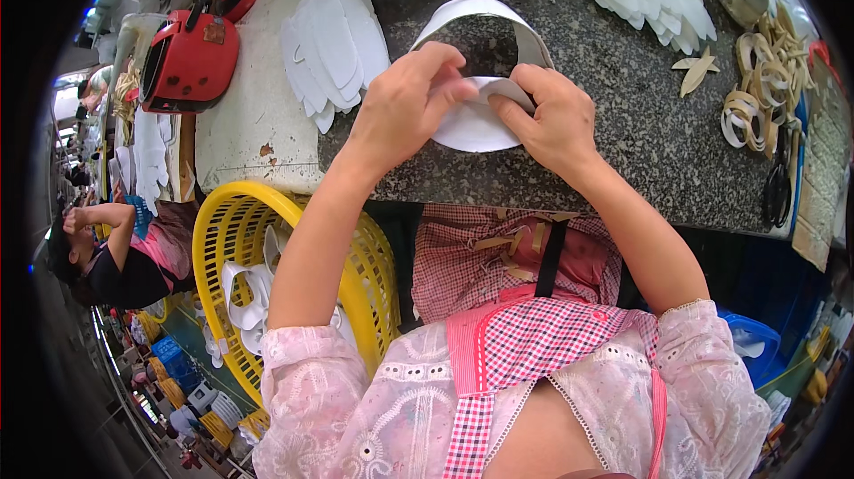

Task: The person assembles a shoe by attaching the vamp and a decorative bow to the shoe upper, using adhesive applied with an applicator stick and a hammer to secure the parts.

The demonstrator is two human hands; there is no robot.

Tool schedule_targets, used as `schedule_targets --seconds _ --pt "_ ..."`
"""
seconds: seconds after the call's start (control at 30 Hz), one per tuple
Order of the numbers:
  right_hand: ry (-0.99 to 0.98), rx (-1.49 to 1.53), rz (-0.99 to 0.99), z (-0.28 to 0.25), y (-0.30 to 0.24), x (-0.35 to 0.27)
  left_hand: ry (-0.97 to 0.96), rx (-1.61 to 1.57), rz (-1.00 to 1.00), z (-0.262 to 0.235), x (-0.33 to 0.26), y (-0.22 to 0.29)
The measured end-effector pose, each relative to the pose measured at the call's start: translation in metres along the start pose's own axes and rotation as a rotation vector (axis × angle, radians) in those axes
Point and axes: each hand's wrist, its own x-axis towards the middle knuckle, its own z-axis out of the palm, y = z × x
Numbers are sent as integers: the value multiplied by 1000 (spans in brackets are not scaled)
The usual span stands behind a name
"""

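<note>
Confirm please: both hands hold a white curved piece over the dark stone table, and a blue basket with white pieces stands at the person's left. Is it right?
Not quite. The head view shows the basket is yellow, not blue. The rest holds: the left hand and right hand hold the white curved piece over the dark stone table.

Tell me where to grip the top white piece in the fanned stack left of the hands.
Grip the white piece by its upper rounded end, coming from the right: the pieces overlap leftward, so that edge lies exposed on the dark counter, clear of the left hand.
</note>
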Motion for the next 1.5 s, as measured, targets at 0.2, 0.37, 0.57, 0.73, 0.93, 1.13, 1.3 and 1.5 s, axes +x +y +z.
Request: schedule_targets --seconds 0.2,0.37,0.57,0.73,0.93,1.13,1.3,1.5 --pt "48 26 1 5 1 0 169 140 116 13 -12 -1" --pt "127 -5 -130 9 -1 -3 158 223 168 11 -8 -5" --pt "135 -108 -271 12 4 -6 -263 312 92 -29 5 13" --pt "123 -7 -234 10 4 -6 -137 135 170 -25 -7 4" --pt "165 -48 -301 12 5 -7 91 200 140 1 -19 -7" --pt "159 -153 -340 16 3 -6 -97 524 507 -32 -12 9" --pt "177 -155 -368 15 5 -9 -299 429 509 -45 -5 15" --pt "184 -131 -404 16 2 -9 -13 418 460 -30 -15 -9"
